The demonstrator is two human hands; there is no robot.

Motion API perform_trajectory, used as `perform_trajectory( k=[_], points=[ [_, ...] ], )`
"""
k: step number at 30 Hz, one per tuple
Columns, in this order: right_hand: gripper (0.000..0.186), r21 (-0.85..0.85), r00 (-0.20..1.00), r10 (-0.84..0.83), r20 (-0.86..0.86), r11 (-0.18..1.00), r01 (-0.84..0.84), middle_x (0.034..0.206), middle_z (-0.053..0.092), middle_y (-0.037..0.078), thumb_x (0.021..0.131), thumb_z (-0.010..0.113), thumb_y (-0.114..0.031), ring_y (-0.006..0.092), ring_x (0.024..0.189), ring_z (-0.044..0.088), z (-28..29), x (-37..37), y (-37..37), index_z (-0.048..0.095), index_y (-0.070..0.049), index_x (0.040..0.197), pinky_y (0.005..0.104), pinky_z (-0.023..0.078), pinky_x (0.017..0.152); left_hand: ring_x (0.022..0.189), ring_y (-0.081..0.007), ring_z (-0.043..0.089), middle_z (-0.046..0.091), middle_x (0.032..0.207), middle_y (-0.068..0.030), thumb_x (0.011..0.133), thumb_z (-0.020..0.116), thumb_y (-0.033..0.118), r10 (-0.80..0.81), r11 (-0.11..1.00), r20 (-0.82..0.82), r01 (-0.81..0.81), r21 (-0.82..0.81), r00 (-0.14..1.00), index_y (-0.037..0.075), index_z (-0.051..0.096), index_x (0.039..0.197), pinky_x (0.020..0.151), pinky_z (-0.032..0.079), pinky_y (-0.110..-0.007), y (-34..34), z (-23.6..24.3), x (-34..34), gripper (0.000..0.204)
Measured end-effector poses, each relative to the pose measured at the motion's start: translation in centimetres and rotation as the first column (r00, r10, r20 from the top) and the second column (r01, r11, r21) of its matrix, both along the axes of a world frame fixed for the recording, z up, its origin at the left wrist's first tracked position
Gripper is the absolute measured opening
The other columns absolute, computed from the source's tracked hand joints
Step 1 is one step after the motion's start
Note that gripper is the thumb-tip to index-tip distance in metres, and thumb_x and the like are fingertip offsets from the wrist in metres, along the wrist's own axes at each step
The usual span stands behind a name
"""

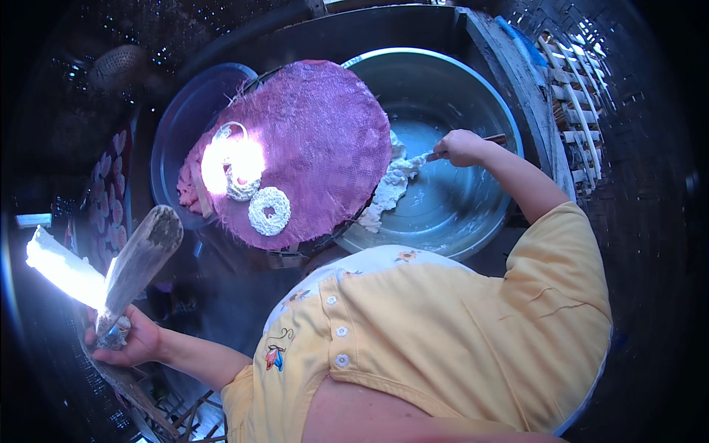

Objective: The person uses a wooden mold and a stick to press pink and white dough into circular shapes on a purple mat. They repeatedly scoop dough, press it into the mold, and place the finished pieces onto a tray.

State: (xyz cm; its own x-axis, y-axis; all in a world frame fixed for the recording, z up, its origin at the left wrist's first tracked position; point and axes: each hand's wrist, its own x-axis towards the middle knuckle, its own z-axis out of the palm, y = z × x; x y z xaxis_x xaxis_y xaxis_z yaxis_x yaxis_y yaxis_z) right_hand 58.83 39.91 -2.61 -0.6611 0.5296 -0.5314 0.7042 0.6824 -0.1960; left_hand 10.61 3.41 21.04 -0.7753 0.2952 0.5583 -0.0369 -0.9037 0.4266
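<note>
My right hand [461,148] grips a wooden-handled tool [496,138], its far end in white dough [384,196] inside a wide metal basin [473,214]. My left hand [133,343], at lower left, is closed around something pale and shiny that I cannot make out, beside a weathered wood piece [140,262] and a brightly sunlit white piece [63,266]. Between my hands, a round pink mat [317,133] carries white dough rings [269,210], some washed out by sunlight.
A translucent tub [173,125] with pink dough [192,177] sits partly under the mat. At left is a tray of pink pieces [111,192]. A timber edge [550,133] and woven slats [572,103] stand at right; a perforated utensil [118,66] is at upper left.
</note>
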Motion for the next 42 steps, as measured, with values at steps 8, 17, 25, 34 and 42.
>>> perform_trajectory(
  k=[8, 17, 25, 34, 42],
  points=[
    [0.030, -0.133, 0.978, 0.199, -0.067, 0.969, -0.206, 0.088, 0.067, 0.009, 0.078, 0.056, -0.009, 0.0283, 0.085, 0.063, 1.3, -0.9, -1.6, 0.069, -0.021, 0.102, 0.0405, 0.049, 0.073, 0.103, -0.0240, 0.054, 0.059, 0.098, -0.0071, 0.066, 0.080, 0.023, 0.107, 0.993, -0.051, -0.109, -0.041, 0.993, 0.010, 0.065, 0.088, 0.102, 0.035, -0.048, 0.8, 0.4, 2.0, 0.029],
    [0.037, 0.163, 0.984, 0.127, 0.126, 0.976, -0.147, 0.084, 0.068, 0.006, 0.072, 0.055, -0.005, 0.0258, 0.081, 0.065, 3.8, 0.1, 1.2, 0.071, -0.024, 0.099, 0.0374, 0.052, 0.070, 0.111, -0.0272, 0.051, 0.061, 0.104, -0.0093, 0.065, 0.081, 0.029, 0.149, 0.989, 0.063, -0.147, -0.031, 0.987, 0.014, 0.066, 0.087, 0.107, 0.026, -0.051, 1.0, 0.3, 1.7, 0.031],
    [0.031, -0.114, 0.977, 0.211, -0.031, 0.970, -0.213, 0.087, 0.068, 0.007, 0.077, 0.055, -0.009, 0.0284, 0.085, 0.063, 1.9, -1.1, -3.3, 0.070, -0.021, 0.101, 0.0397, 0.050, 0.075, 0.114, -0.0264, 0.050, 0.060, 0.109, -0.0086, 0.070, 0.076, 0.039, 0.171, 0.981, -0.024, -0.173, -0.092, 0.985, 0.016, 0.066, 0.090, 0.105, 0.030, -0.048, 0.8, -1.3, 0.4, 0.032],
    [0.033, 0.042, 0.996, 0.005, 0.094, 0.999, -0.009, 0.088, 0.068, 0.007, 0.076, 0.053, -0.008, 0.0267, 0.084, 0.064, 4.3, 0.6, 0.3, 0.071, -0.025, 0.099, 0.0375, 0.051, 0.075, 0.110, -0.0209, 0.046, 0.050, 0.106, -0.0061, 0.068, 0.076, 0.040, 0.166, 0.973, -0.062, -0.174, -0.151, 0.984, 0.014, 0.058, 0.094, 0.099, 0.035, -0.038, 0.8, -0.4, 1.4, 0.041],
    [0.023, -0.142, 1.000, 0.030, 0.005, 0.989, -0.029, 0.084, 0.069, 0.008, 0.080, 0.064, -0.017, 0.0263, 0.073, 0.064, 3.1, -0.3, -2.9, 0.071, -0.021, 0.102, 0.0369, 0.050, 0.070, 0.096, -0.0247, 0.040, 0.037, 0.102, -0.0129, 0.064, 0.079, 0.027, -0.482, 0.872, 0.036, 0.474, 0.125, 0.876, 0.010, 0.058, 0.090, 0.095, 0.028, -0.040, -0.2, -1.1, -0.9, 0.038]
  ],
)
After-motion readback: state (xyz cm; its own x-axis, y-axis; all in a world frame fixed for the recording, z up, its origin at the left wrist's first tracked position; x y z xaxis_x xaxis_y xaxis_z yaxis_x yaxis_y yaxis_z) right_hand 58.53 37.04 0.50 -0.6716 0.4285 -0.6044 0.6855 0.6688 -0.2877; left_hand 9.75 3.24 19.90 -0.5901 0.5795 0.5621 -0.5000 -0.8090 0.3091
